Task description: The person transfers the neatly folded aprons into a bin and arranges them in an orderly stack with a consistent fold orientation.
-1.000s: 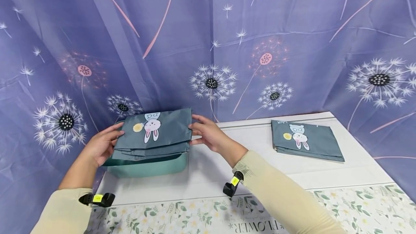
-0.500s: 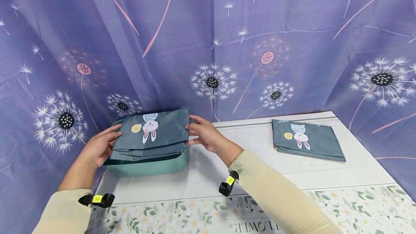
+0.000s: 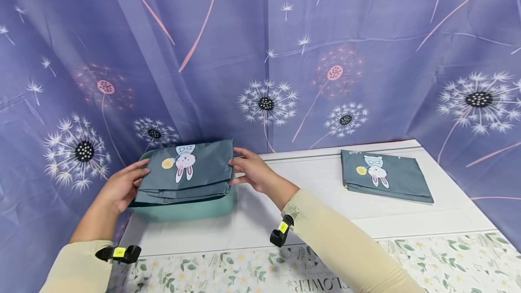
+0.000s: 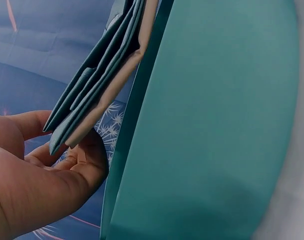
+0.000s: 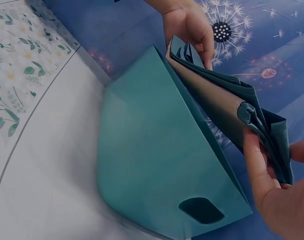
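A dark teal folded fabric bag [image 3: 207,164], printed with a rabbit and a yellow flower, is held level between both hands over the green bin [image 3: 187,211]. My left hand [image 3: 124,186] pinches its left end, fingers on top and beneath. At the other end my right hand [image 3: 256,173] grips the side edge. In the left wrist view the folded layers and tan underside of the bag [image 4: 104,92] show above the rim of the bin [image 4: 206,115]. The right wrist view shows both ends of the bag [image 5: 211,92] gripped, just above the bin's opening.
A second folded rabbit-print bag [image 3: 396,180] lies on the white table [image 3: 297,234] to the right. Behind the table hangs a purple dandelion curtain [image 3: 220,94], close to the bin's back. The bin has a handle hole [image 5: 201,210] in its end.
The bag has shifted slightly left and down toward the bin, with both hands still holding it. The right forearm has moved left with it. The second bag lies as before.
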A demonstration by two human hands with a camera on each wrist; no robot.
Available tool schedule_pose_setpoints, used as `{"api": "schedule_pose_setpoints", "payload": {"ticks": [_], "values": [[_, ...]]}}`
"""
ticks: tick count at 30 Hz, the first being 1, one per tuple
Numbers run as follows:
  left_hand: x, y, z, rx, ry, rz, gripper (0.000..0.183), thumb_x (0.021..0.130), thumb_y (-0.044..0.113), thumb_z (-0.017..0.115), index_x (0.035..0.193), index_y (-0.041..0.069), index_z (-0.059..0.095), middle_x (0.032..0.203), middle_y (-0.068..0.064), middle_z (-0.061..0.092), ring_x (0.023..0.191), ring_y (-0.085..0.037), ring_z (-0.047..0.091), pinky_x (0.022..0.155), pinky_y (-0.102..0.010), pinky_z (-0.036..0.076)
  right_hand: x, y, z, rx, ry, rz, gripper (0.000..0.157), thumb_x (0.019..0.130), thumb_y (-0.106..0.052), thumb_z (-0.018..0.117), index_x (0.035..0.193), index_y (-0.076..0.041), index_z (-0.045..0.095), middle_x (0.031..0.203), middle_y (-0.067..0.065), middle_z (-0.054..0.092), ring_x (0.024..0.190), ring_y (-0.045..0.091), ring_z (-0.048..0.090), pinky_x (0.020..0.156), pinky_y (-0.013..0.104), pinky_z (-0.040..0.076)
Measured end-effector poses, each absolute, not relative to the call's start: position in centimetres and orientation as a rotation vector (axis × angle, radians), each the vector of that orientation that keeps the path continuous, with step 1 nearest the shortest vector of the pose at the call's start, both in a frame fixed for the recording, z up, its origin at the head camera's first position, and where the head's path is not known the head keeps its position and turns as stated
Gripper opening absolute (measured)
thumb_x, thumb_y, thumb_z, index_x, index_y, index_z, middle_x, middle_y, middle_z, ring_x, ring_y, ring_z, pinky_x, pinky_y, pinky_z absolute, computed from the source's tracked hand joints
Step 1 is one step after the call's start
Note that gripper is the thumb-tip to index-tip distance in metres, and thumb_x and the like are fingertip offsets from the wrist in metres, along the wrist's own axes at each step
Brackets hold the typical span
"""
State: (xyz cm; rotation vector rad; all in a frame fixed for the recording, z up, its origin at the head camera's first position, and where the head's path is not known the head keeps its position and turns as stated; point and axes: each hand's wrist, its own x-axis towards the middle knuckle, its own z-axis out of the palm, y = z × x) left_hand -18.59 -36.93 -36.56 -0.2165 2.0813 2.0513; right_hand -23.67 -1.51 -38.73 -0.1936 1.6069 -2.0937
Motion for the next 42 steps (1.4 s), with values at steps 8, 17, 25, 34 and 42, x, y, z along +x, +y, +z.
{"api": "schedule_pose_setpoints", "payload": {"ticks": [8,17,25,34,42], "values": [[-18.6,-37.5,-36.7,-0.200,2.021,2.112,0.039,0.105,0.018,0.054,0.142,0.028,0.046,0.087,0.013,0.066,0.073,-0.002,0.062,0.068,-0.022,0.054,-23.8,-2.4,-39.1,-0.189,1.597,-2.114,0.063,0.098,-0.006,0.052,0.157,-0.010,0.033,0.142,0.021,0.049,0.108,0.026,0.064,0.079,0.041,0.063],[-18.9,-38.1,-36.9,-0.235,1.982,2.123,0.044,0.105,0.016,0.054,0.145,0.029,0.042,0.092,0.012,0.073,0.078,-0.005,0.069,0.070,-0.025,0.058,-23.9,-3.2,-39.2,-0.182,1.586,-2.119,0.064,0.096,-0.005,0.052,0.157,-0.009,0.033,0.137,0.020,0.051,0.106,0.027,0.065,0.080,0.044,0.063],[-19.1,-38.2,-36.8,-0.233,2.002,2.109,0.056,0.105,0.017,0.055,0.155,0.023,0.031,0.091,0.012,0.071,0.075,-0.004,0.066,0.069,-0.024,0.057,-24.2,-3.3,-39.2,-0.166,1.600,-2.100,0.065,0.096,-0.006,0.051,0.158,-0.011,0.033,0.148,0.024,0.046,0.126,0.039,0.059,0.083,0.045,0.063],[-19.1,-38.4,-37.2,-0.289,2.003,2.107,0.033,0.105,0.017,0.055,0.133,0.034,0.051,0.085,0.012,0.072,0.071,-0.004,0.065,0.066,-0.024,0.056,-24.5,-3.9,-39.9,-0.163,1.628,-2.093,0.063,0.097,-0.004,0.053,0.157,-0.011,0.035,0.135,0.023,0.051,0.121,0.037,0.057,0.081,0.043,0.063],[-19.3,-38.6,-37.5,-0.306,2.008,2.113,0.028,0.104,0.016,0.056,0.122,0.037,0.058,0.091,0.015,0.071,0.078,-0.003,0.066,0.069,-0.024,0.056,-24.5,-4.4,-39.9,-0.183,1.647,-2.105,0.063,0.096,-0.002,0.053,0.156,-0.008,0.035,0.120,0.016,0.057,0.118,0.038,0.060,0.082,0.048,0.062]]}}
